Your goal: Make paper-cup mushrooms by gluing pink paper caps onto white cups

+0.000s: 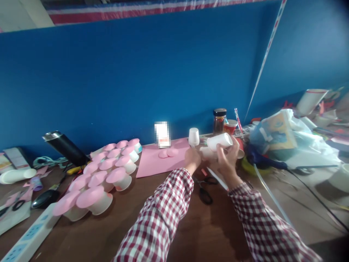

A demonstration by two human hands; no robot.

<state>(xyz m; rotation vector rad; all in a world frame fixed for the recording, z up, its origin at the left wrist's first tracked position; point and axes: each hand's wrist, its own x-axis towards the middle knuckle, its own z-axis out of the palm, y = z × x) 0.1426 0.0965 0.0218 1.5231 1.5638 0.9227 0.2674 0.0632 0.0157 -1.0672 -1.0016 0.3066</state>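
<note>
- With the two hands at the dial's centre and 12 toward the blue partition, the work sits close in front of the person, presumably for easy reach.
- The right hand is closed on a white cup, thumb on the near side, fingers round the far one; it lies sideways in the air, tipped a little, likely so it can be turned freely.
- Just below it, toward 9, is a second cup, also on its side. The left hand is right beside it — blurred, so I can't tell whether its fingers grip or merely touch.
- Near 11, a lone cup looks mouth-down, which would keep it steady.
- At 10, a pink sheet lies flat with pink discs on it, perhaps serving as a mat.
- Toward 9, pink-topped cups stand in close rows — seemingly set well apart from the hands to avoid knocks.
- At 6, dark-handled scissors lie on the table, probably within easy reach.
</note>
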